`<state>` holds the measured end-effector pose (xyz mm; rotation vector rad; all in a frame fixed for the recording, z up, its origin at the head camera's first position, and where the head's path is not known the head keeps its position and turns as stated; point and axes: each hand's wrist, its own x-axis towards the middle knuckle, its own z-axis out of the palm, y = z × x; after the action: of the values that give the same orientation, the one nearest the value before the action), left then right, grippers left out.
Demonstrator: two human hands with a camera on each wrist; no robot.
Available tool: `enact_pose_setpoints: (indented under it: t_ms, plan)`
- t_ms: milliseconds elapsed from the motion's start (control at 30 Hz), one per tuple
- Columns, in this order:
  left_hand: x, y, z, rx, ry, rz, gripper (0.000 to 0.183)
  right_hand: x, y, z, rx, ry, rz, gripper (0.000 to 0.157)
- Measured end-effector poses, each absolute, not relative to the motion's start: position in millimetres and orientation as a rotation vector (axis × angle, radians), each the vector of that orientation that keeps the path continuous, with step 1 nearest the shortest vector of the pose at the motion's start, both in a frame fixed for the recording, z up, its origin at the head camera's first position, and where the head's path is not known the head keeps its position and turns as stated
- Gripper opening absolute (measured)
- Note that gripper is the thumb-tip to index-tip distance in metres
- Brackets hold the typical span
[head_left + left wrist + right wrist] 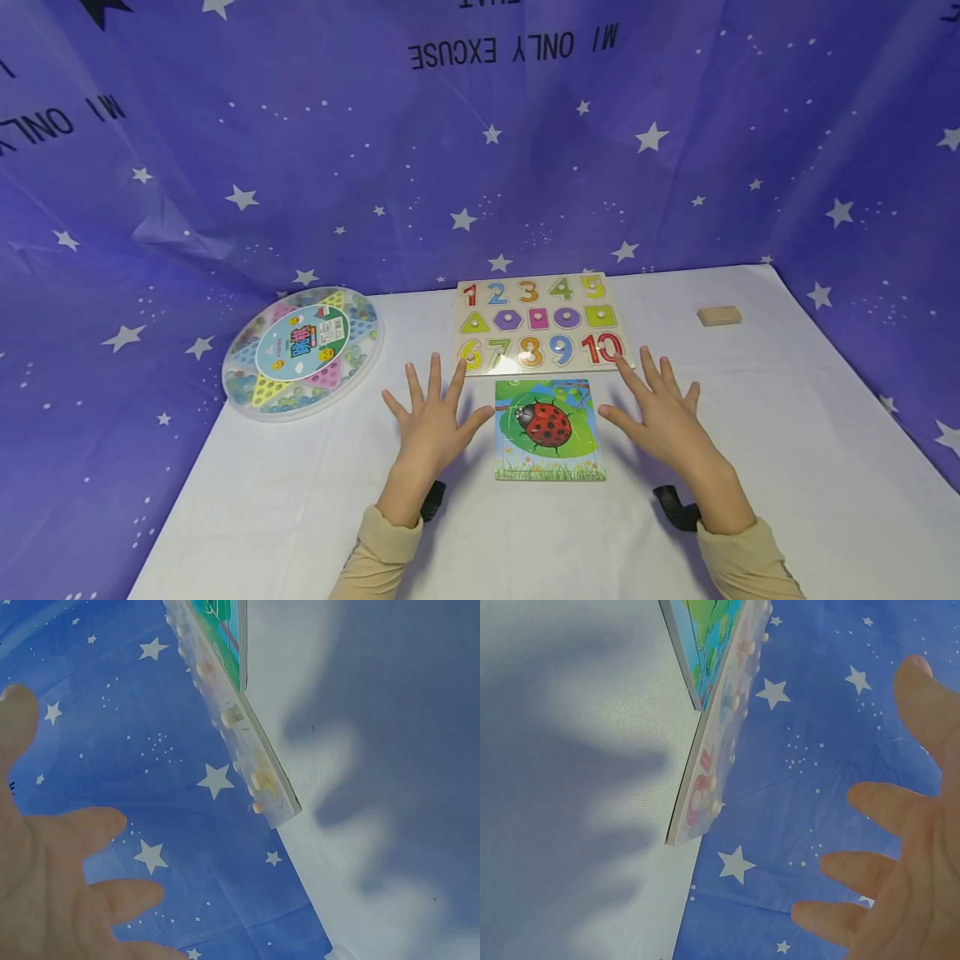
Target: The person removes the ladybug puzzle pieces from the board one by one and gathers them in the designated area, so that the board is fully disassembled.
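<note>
A ladybug jigsaw puzzle (549, 429) lies flat on the white table, between my two hands in the head view. My left hand (430, 429) is spread wide to its left, thumb pointing toward the puzzle's edge. Mirroring it on the right, my right hand (667, 421) has its fingers fanned out, the thumb close to the puzzle's right edge. Neither hand holds anything. Just behind the ladybug puzzle lies a wooden number board (543, 325) with knobbed numerals and shapes; its edge also shows in both wrist views. Shadows of the spread fingers fall on the tablecloth.
A round, clear-lidded Chinese checkers set (360, 367) with marbles sits at the table's left edge. Toward the back right is a small wooden block (719, 316). A purple star-print cloth (420, 167) hangs behind the white table (810, 433).
</note>
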<state>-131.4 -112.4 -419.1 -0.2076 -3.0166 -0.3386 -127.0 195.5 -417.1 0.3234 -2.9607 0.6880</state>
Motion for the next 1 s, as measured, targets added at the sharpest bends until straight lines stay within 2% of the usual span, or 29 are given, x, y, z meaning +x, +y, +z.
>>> enact_pose_setpoints:
  t_ms: [333, 567, 1000]
  plan:
    - [-130, -109, -422, -0.237, -3.013, -0.382, 0.08, -127, 196, -419, 0.325, -2.964, 0.638, 0.078]
    - [-130, -103, -425, -0.262, -3.031, -0.327, 0.073, -127, 196, -419, 0.335, -2.954, 0.596, 0.077]
    - [-133, -65, -436, -0.438, -3.138, -0.225, 0.069, -135, 181, -422, 0.426, -3.063, 0.414, 0.079]
